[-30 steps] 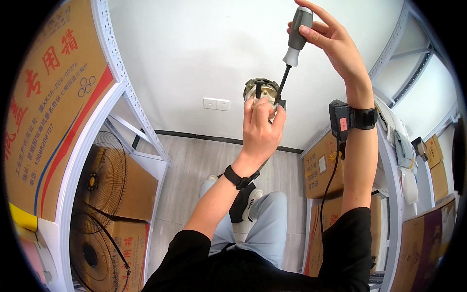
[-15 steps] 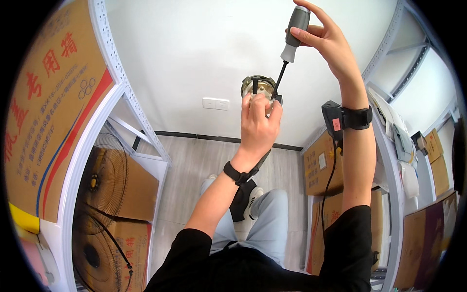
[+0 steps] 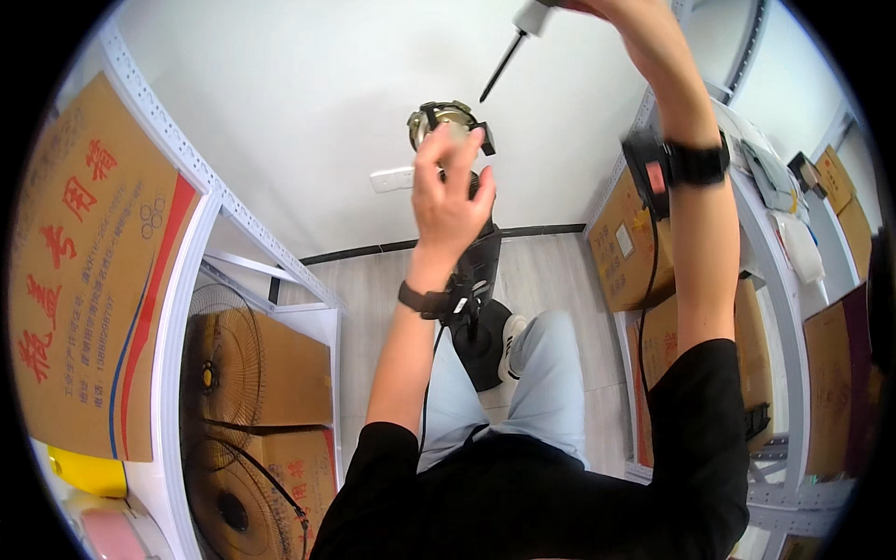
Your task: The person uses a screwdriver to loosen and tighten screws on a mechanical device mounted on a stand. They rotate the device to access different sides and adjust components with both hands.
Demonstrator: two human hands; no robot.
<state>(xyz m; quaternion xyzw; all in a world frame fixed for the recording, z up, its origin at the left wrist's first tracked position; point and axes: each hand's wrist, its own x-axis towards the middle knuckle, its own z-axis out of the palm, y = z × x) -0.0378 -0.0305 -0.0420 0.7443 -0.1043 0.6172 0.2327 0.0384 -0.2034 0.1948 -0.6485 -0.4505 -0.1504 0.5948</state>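
My right hand point(image 3: 611, 7) is at the top edge and partly cut off. It grips a screwdriver point(image 3: 530, 19), whose dark shaft points down and left, its tip clear of the motor. Below and left of that tip stands a bare fan motor point(image 3: 439, 116), round and metallic with black parts, on a black stand point(image 3: 481, 261) with a round base. My left hand point(image 3: 446, 201) reaches up in front of the motor, fingers apart, fingertips near or on its lower side; contact cannot be made out. I see nothing held in it.
Shelving with a large cardboard box point(image 3: 103, 289) is on the left, with wire fan guards point(image 3: 224, 359) beneath. On the right are another rack and more boxes point(image 3: 630, 243). A wall socket plate point(image 3: 390, 179) sits behind the motor. A black cable point(image 3: 651, 308) hangs from my right wrist.
The screwdriver has lifted off the motor and moved up and left with my right hand. My left hand's fingers have spread from their pinch at the motor. The whole view has shifted.
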